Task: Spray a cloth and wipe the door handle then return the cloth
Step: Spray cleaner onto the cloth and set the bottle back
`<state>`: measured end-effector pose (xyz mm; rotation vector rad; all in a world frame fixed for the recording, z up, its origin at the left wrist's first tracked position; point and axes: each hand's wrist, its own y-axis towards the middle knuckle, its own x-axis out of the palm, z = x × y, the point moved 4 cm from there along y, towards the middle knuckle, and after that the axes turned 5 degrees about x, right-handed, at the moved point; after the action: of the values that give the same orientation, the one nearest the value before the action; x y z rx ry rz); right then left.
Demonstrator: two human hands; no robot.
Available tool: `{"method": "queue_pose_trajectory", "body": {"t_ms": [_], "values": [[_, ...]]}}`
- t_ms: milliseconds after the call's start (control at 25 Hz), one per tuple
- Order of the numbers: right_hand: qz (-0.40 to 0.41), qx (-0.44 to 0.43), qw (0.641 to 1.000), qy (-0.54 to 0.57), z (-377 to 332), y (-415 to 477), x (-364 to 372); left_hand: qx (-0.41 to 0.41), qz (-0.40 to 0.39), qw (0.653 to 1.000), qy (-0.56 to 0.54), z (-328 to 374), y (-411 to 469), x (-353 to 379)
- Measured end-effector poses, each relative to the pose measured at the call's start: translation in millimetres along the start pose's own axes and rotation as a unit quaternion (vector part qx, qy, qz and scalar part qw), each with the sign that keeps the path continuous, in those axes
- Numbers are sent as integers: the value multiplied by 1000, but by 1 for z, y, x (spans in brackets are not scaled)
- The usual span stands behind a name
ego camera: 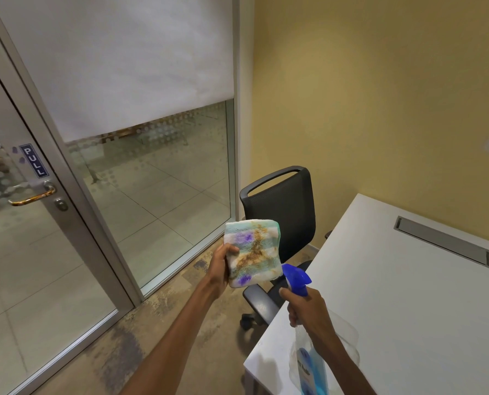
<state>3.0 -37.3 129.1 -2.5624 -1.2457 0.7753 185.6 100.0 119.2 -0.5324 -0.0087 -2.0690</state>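
Left hand [220, 269]: closed on the left edge of the cloth, thumb over its front face, held up in the air left of the bench.
Cloth [253, 252]: folded pad, white with green stripes, brown and purple stains; upright, in front of the chair, just above the nozzle.
Right hand [308, 307]: wrapped round the neck of the spray bottle, over the bench's near-left corner.
Spray bottle [308, 363]: clear body, blue liquid, blue trigger head [296, 277] pointing at the cloth's lower right corner.
Door handle [33, 196]: brass-toned lever on the glass door, well left of the bench, under a PULL sign [34, 160].
Chair [280, 212]: black mesh back, tucked against the bench's left side.
Bench [408, 309]: white top.
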Motion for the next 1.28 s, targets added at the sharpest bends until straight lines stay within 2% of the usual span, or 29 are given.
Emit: {"method": "queue_pose_trajectory", "body": {"t_ms": [160,280,400,560,880,1120,1280], "values": [[-36,-4,998,57,-15,5,-9,-13,-15,1000,4,-2,-4,4],[-17,-48,996,75,-29,4,-20,-19,-28,999,9,-8,-7,7],[6,-65,997,45,-33,6,-29,-16,-41,999,25,-11,-11,14],[-4,-84,994,74,-39,11,-40,-7,-51,998,48,-16,-14,21],[44,-50,997,45,-8,2,-37,2,-48,999,14,-12,-11,31],[-35,-51,997,42,-9,-3,-22,-1,-34,999,-3,-6,-4,34],[-10,-58,998,22,-2,-13,-17,0,-22,1000,-8,-1,-2,35]]}}
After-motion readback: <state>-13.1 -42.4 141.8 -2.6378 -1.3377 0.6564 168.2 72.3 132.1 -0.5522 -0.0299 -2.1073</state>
